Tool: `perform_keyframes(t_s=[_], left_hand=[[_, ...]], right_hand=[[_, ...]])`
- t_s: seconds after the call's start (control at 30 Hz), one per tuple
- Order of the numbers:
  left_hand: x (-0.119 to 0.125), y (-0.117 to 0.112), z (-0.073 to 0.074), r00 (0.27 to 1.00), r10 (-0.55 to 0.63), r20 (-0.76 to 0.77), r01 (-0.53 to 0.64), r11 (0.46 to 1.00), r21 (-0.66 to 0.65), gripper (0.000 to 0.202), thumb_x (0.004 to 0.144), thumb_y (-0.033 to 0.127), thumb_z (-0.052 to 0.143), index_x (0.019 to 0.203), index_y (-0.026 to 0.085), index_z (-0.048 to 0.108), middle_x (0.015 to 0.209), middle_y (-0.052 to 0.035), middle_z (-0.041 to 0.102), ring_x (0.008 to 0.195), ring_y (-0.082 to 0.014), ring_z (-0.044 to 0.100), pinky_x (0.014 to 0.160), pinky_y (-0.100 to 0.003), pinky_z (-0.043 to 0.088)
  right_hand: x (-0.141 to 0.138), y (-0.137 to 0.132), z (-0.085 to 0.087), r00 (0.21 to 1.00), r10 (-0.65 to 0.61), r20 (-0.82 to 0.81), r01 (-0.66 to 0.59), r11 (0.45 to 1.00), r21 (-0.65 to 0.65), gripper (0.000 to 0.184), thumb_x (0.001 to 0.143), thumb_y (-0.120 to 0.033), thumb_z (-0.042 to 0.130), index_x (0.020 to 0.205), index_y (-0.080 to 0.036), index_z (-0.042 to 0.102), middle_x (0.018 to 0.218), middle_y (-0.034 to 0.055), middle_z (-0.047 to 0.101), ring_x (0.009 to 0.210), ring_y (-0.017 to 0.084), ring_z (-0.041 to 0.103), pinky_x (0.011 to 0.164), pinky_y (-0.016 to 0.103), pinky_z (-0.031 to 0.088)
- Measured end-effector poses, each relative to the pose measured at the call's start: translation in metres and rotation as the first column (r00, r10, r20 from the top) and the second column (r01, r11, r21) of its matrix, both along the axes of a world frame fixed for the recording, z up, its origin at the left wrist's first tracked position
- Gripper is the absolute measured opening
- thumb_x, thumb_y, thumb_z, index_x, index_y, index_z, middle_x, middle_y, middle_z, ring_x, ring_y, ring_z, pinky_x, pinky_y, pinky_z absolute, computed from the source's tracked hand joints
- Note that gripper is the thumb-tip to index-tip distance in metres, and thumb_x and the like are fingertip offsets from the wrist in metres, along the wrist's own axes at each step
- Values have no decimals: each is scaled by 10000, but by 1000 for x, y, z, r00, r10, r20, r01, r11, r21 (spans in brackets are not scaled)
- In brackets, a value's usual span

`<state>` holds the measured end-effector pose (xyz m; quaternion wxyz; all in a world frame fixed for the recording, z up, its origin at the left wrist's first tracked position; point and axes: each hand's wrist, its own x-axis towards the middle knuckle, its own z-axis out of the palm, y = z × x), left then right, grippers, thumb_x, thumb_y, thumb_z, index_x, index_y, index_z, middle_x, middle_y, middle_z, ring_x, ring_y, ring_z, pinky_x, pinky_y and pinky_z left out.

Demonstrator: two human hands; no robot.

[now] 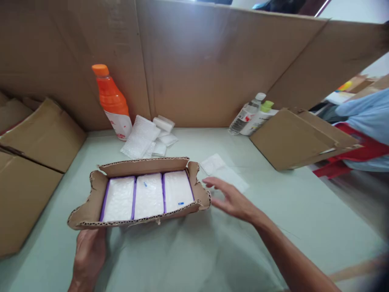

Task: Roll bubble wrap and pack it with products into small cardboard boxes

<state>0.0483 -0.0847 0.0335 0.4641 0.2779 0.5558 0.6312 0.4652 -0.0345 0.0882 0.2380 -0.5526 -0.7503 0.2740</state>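
An open cardboard box with ragged-edged flaps is in the middle of the head view. Inside, side by side, lie three white packs with purple edges; small blue marks show on two of them. My left hand grips the box at its near left corner, its fingers hidden beneath the cardboard. At the opposite end, my right hand is open, fingers spread close to the right flap; whether a fingertip touches it I cannot tell. Behind that hand, a thin white sheet lies on the table.
An orange bottle and bubble-wrap pieces stand or lie at the back left. A clear bottle and a white bottle with green cap lean at the back right. Cardboard boxes flank the table. A person is at far right.
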Motion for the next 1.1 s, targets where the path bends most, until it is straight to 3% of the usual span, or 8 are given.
perform_keyframes(t_s=[0.13,0.3,0.5,0.6,0.7,0.8,0.97,1.1], left_hand=[[19,-11,16,994,50,92,-51,999,2,375,802,569,673,1110,373,758,1265,16,718,1446,-315,429,1271,-496,270],[30,-4,26,994,-2,113,4,1000,-19,399,883,573,570,1205,386,713,1266,4,718,1372,-316,511,1205,-542,356],[42,57,34,983,-131,130,122,989,79,421,798,597,681,1094,303,741,1202,-37,726,1287,-306,549,1112,-467,419],[46,92,30,981,-125,149,108,987,118,364,788,577,704,1004,287,743,1130,-17,729,1188,-257,575,1006,-371,464],[46,107,18,975,-81,205,54,990,131,269,776,515,741,928,293,738,1051,19,726,1097,-194,588,964,-287,451],[42,94,6,971,-69,229,47,994,99,269,790,486,748,979,295,738,1095,22,717,1101,-172,590,1017,-284,418],[33,56,-1,977,-132,168,119,989,86,417,814,505,734,1151,260,716,1238,-46,684,1204,-225,583,1132,-402,357],[37,50,-1,981,-129,142,117,989,91,430,794,486,751,1153,254,701,1243,-59,669,1210,-239,583,1155,-434,333]], right_hand=[[-45,-30,-11,971,202,-130,-205,979,-16,801,868,-563,691,1552,-278,386,1533,141,499,1361,351,521,1095,533,472],[-71,-31,-20,968,133,-213,-122,990,64,706,887,-552,662,1502,-284,442,1391,134,607,1216,359,610,986,507,538],[-81,14,-19,981,-107,-165,115,993,39,425,875,-440,637,1227,-203,619,1044,114,711,873,284,658,743,417,555],[-88,38,-20,974,-143,-176,151,988,36,464,849,-389,642,1264,-188,595,1117,120,706,923,279,657,774,411,555],[-87,47,-25,969,-113,-219,124,992,37,540,854,-352,625,1365,-199,543,1281,132,667,1067,289,656,832,412,568],[-66,40,-30,966,-131,-223,150,986,70,528,870,-361,618,1374,-216,557,1369,138,630,1171,299,636,873,435,574],[-19,19,-24,941,-264,-212,296,946,133,367,913,-352,591,1259,-246,650,1328,107,663,1181,275,643,899,429,578],[-32,11,-17,957,-191,-218,210,975,68,465,893,-350,606,1346,-244,607,1341,126,660,1135,283,666,782,399,601]])
